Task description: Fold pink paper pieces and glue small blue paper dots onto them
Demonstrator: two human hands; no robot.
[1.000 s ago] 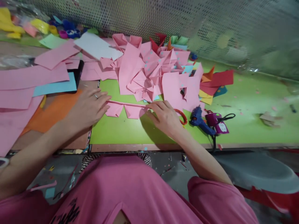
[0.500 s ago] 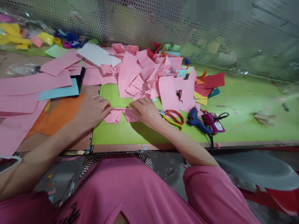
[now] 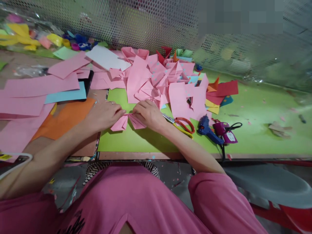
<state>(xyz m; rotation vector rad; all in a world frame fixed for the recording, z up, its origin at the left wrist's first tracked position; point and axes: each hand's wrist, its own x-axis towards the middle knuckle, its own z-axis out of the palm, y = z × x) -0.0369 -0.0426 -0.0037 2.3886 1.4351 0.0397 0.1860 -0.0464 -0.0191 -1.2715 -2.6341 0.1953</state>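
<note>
A small folded pink paper (image 3: 120,124), shaped like a bow with two flared ends, lies on the green mat (image 3: 122,143). My left hand (image 3: 107,113) pinches its left side, the fingertips near the narrow middle. On the other side my right hand (image 3: 149,114) grips the right part with curled fingers, which cover some of the paper. Just right of that hand are scissors (image 3: 184,125) with red and yellow handles, the blades pointing left. Behind both hands rises a heap of folded pink paper (image 3: 138,74).
A blue glue gun (image 3: 207,130) and a purple box-like item (image 3: 225,131) with a black cord lie to the right. Pink sheets (image 3: 41,86) and an orange sheet (image 3: 65,118) spread leftward. A perforated metal panel (image 3: 151,26) stands behind. A grey stool (image 3: 268,183) is at lower right.
My hands have drawn closer together at the middle of the folded paper, the left one moving right. The whole view has shifted slightly.
</note>
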